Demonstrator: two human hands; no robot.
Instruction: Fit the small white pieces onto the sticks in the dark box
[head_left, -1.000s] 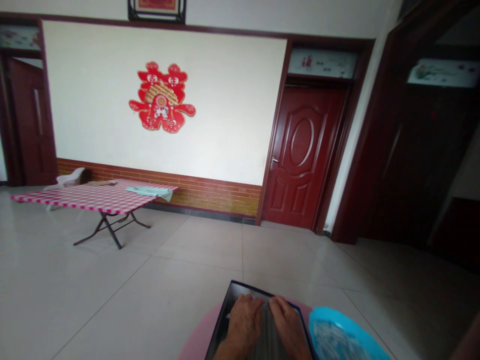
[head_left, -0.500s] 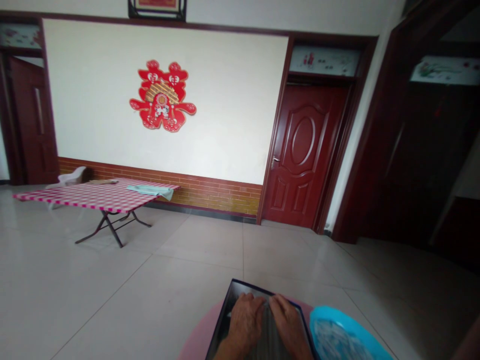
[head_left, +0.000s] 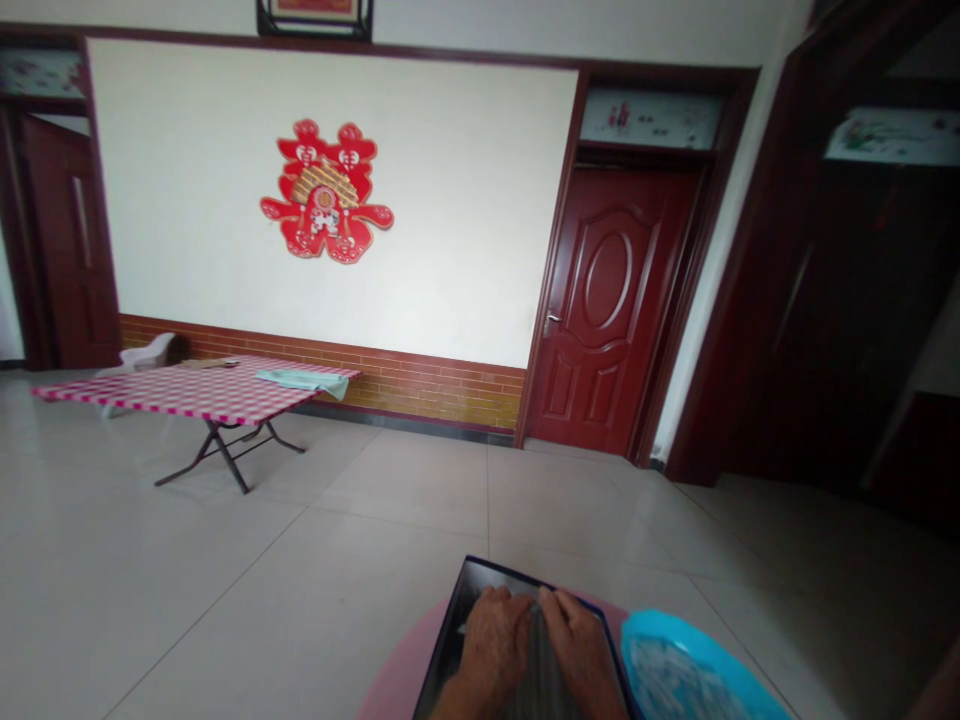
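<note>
A: And here we are, near edge of the scene, both hands down inside the dark-rimmed tray (head_left: 480,579)! Left hand (head_left: 491,645) on the left, right hand (head_left: 576,645) beside it, fingertips almost meeting at the far end.
B: Beneath and between them, those thin grey strips (head_left: 543,665), lying lengthwise in the tray. What's the grip?
A: Fingers bent downward, held close together on each hand. Pinching or only pressing? Can't tell; the backs of the hands hide it.
B: So the step, I'd judge: working the strips by their far ends, perhaps lining them up.
A: Any next move would call for both hands acting evenly, fingers low, clear of the tray's rim.
B: And just right of it, the blue basin (head_left: 651,622), with pale contents (head_left: 679,682) too blurred to name! Under the tray, a pink round surface (head_left: 401,655).
</note>
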